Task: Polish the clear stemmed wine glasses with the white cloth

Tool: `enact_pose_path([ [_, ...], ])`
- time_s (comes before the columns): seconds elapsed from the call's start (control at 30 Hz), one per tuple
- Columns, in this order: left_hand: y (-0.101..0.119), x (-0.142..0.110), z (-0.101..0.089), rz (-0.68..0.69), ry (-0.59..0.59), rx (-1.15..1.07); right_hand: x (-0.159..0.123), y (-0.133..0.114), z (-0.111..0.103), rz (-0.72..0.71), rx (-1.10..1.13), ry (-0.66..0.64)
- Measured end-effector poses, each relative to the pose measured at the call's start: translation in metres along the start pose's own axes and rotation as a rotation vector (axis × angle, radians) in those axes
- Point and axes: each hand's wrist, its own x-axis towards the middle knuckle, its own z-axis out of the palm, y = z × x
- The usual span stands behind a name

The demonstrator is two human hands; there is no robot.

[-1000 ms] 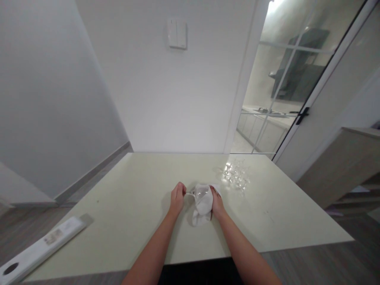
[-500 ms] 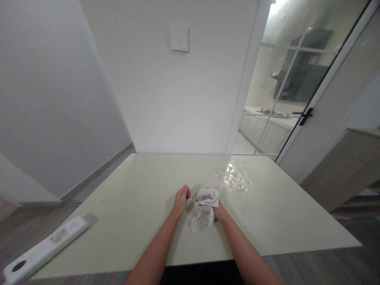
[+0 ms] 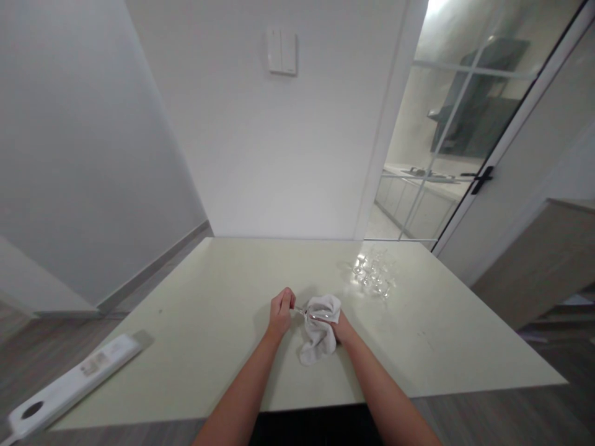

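Before me, just above the table [image 3: 223, 347], my left hand [image 3: 281, 310] is closed on the thin end of a clear, shiny stemmed glass [image 3: 300, 310]. The rest of this glass runs to the right into a white cloth [image 3: 318, 347], which partly wraps it. On the cloth's right side is my right hand [image 3: 343, 327], mostly covered; it grips the cloth around the glass, and its fingers are largely hidden. The cloth's lower part hangs toward the table's near edge.
A cluster of several clear glass pieces [image 3: 372, 274] stands on the table at the back right, their outlines blurred by glare. A white power strip [image 3: 77, 384] lies across the left edge. Beyond are a wall with a switch [image 3: 281, 52] and a glazed door [image 3: 446, 130].
My left hand has shifted slightly left and up with the glass's end. The cloth has moved a little in my right hand, its hanging part bunching differently. The camera view has tilted slightly.
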Motion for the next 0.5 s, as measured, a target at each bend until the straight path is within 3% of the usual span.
enact_pose_path([
  [0.13,-0.001,0.0,0.001,-0.018,-0.002,0.019,0.0,0.002,0.001,-0.001,0.0,-0.035],
  [0.5,-0.005,0.001,0.003,-0.075,0.017,-0.061,0.006,0.016,-0.004,0.137,0.041,0.158],
])
